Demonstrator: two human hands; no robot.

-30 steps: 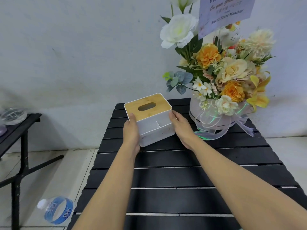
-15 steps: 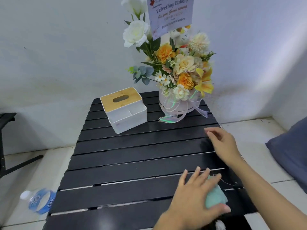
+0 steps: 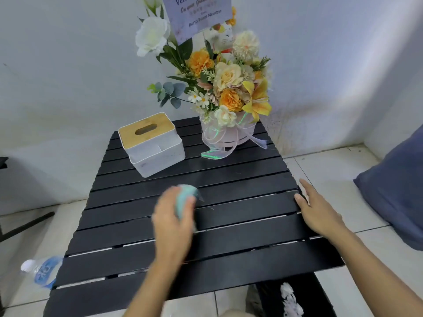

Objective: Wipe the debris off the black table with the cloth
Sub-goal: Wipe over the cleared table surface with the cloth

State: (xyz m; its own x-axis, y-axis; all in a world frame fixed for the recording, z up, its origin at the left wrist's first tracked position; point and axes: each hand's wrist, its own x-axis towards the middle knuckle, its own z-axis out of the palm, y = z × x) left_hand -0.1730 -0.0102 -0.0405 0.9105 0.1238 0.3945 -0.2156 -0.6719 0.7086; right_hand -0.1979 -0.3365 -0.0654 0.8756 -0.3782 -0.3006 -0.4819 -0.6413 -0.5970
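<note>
The black slatted table (image 3: 240, 255) fills the middle of the head view. My left hand (image 3: 171, 220) is blurred with motion over the table's centre and grips a balled light teal cloth (image 3: 185, 199) against the slats. My right hand (image 3: 318, 211) lies flat with fingers spread on the table's right edge, holding nothing. I cannot make out separate bits of debris on the dark slats.
A white tissue box with a wooden lid (image 3: 152, 144) stands at the back left, a flower arrangement in a white pot (image 3: 226, 92) at the back right. On the floor lie a water bottle (image 3: 42, 271) left, a blue cushion (image 3: 396, 193) right and a black bag (image 3: 290, 296) below.
My left hand has carried the cloth from the table's near right corner to its centre. My right hand has settled on the right edge. A second ago both hands held the tissue box.
</note>
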